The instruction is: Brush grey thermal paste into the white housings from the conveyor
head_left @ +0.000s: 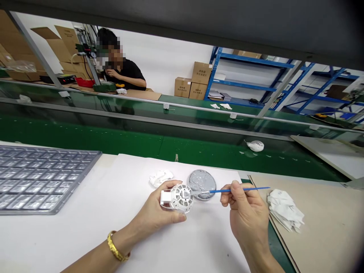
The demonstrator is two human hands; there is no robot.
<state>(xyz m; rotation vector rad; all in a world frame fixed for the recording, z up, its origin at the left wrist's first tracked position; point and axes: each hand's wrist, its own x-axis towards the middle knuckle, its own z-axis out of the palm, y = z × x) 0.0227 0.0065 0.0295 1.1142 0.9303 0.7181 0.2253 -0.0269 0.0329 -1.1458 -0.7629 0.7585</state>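
My left hand (162,212) is wrapped round a white slotted plastic housing (181,200), its round vented face turned toward the right. Between thumb and fingers, my right hand (246,208) pinches a thin blue-handled brush (227,190). The brush's tip, coated in grey, touches or nearly touches the middle of the housing, where a grey patch shows. Just behind lies a round shallow lid or dish (200,180) of grey paste, partly covered by the brush. A crumpled white tissue (159,177) sits behind my left hand.
At left is a clear tray (42,178) with many compartments. Crumpled tissues (284,208) lie on a brown board (321,212) at right. Beyond the table runs a green conveyor belt (136,140) carrying a white part (256,145). A co-worker (127,74) sits across it.
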